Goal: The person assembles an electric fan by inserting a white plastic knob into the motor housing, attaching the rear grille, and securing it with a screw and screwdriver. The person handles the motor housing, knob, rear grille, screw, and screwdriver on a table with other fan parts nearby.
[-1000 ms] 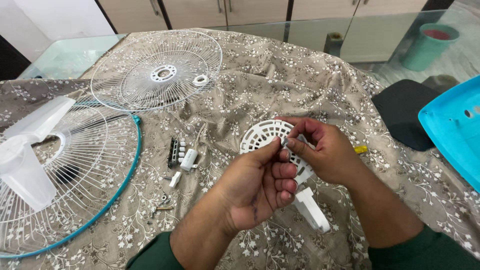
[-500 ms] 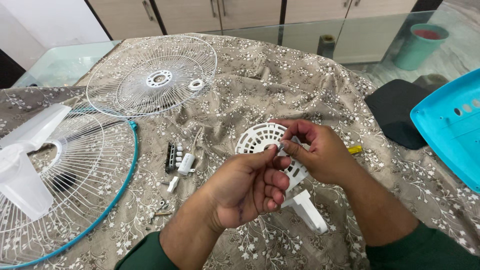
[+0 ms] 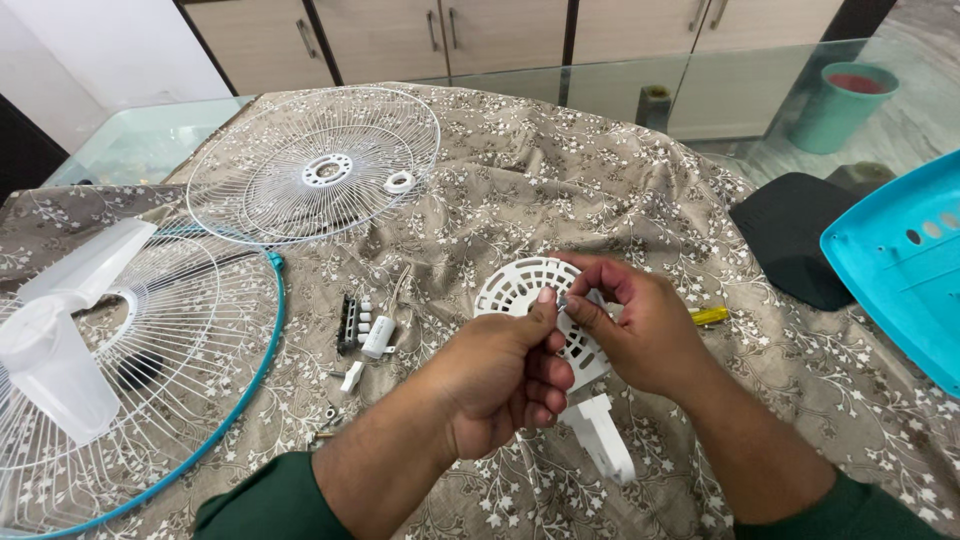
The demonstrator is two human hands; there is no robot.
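Two hands meet over the middle of the table, fingertips pressed together around a tiny metal piece (image 3: 563, 297) too small to make out. The left hand (image 3: 505, 375) comes up from below with its thumb and forefinger closed on that piece and its other fingers curled in; the right hand (image 3: 635, 330) reaches in from the right and pinches the same spot from the other side. Both wrists end in dark green sleeves. Directly under the hands lies a round white slotted plastic cover (image 3: 520, 285) with a white bracket (image 3: 605, 445) sticking out toward the person; the hands hide much of it, and I cannot tell whether they touch it. A yellow-handled tool (image 3: 710, 316) peeks out just behind the right hand. To the left, near the cover, sits a little cluster of parts: a black switch block with white buttons (image 3: 352, 318), a white cylinder (image 3: 378, 335) and a few loose screws (image 3: 328, 415). Farther left rests a wire fan guard with a teal rim (image 3: 272, 300), a translucent fan blade (image 3: 55, 345) lying on it. Beyond that lies a second white wire guard (image 3: 315, 165) with a small white ring (image 3: 399, 181) on it. All rests on a brown flowered cloth (image 3: 600, 190) spread over the glass table (image 3: 140, 135). At the right edge are a black pad (image 3: 800, 235) and a turquoise plastic housing (image 3: 900, 270).
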